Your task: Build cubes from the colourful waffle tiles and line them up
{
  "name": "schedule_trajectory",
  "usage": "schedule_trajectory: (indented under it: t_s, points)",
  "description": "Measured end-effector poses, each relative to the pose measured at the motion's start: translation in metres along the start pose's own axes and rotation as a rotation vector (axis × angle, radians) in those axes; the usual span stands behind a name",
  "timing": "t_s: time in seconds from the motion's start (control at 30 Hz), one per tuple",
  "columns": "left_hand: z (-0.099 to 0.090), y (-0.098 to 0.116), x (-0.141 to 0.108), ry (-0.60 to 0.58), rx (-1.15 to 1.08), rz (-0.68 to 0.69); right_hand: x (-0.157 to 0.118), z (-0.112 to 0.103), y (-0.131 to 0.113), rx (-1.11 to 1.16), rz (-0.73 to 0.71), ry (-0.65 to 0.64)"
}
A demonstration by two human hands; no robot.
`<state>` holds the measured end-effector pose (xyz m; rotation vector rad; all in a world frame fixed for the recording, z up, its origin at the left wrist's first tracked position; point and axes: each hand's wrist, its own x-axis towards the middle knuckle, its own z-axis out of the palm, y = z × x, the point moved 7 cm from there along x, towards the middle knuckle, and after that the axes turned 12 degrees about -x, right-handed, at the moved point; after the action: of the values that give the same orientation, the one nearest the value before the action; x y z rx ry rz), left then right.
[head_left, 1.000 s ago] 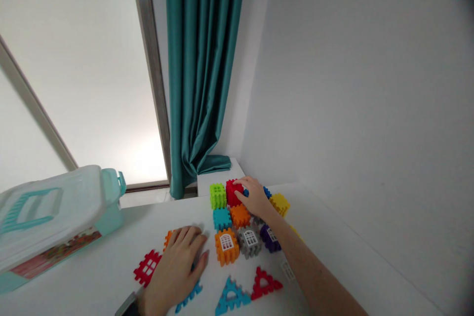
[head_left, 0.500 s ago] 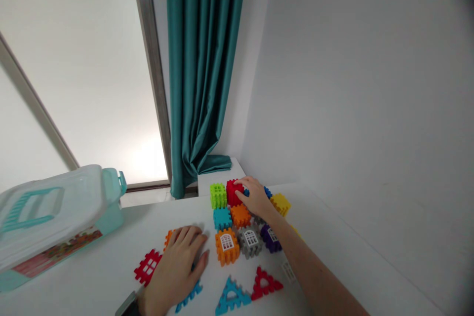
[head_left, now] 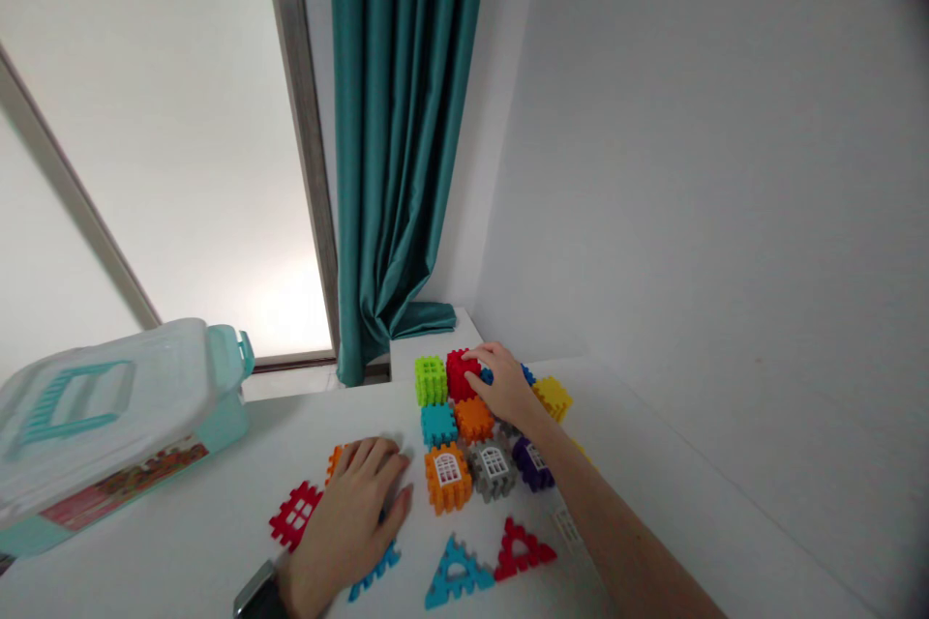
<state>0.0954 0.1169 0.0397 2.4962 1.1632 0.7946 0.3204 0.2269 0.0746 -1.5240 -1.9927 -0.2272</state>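
My left hand (head_left: 355, 513) lies spread on the table, over a blue toothed piece (head_left: 375, 571) and beside a red window panel (head_left: 296, 515). A bit of an orange piece (head_left: 334, 460) shows past its fingers. At the back of the block group, my right hand (head_left: 503, 385) has its thumb and fingers around the right side of a red building block (head_left: 460, 375). A green block (head_left: 431, 381) stands left of it. In front are a light-blue block (head_left: 439, 426) and an orange block (head_left: 474, 419). My right hand partly hides blue pieces (head_left: 528, 374).
Orange, grey (head_left: 492, 470) and purple window blocks (head_left: 531, 462) form the front row. Yellow blocks (head_left: 553, 397) stand at right. Blue (head_left: 457, 573) and red triangles (head_left: 523, 549) lie nearer me. A lidded plastic box (head_left: 123, 426) stands left; a wall (head_left: 697, 213) rises at right.
The view has shifted slightly, so everything sits a little further right. Both hands keep the same places relative to the blocks.
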Motion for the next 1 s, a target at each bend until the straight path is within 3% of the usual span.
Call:
schedule_trajectory:
  t_s: [0.2, 0.43, 0.7, 1.0]
  points:
    - [-0.002, 0.003, 0.000, 0.003, 0.009, -0.001, -0.002, -0.014, -0.020, 0.019, -0.023, 0.009]
    - [-0.009, 0.002, 0.001, 0.009, -0.004, -0.033, -0.011, -0.025, -0.069, 0.064, -0.128, -0.023]
    - [-0.040, -0.005, -0.001, 0.015, 0.013, -0.115, -0.025, -0.034, -0.117, 0.074, -0.247, -0.093]
    - [-0.073, -0.027, -0.042, -0.042, 0.093, -0.240, -0.040, -0.032, -0.153, 0.115, -0.286, -0.201]
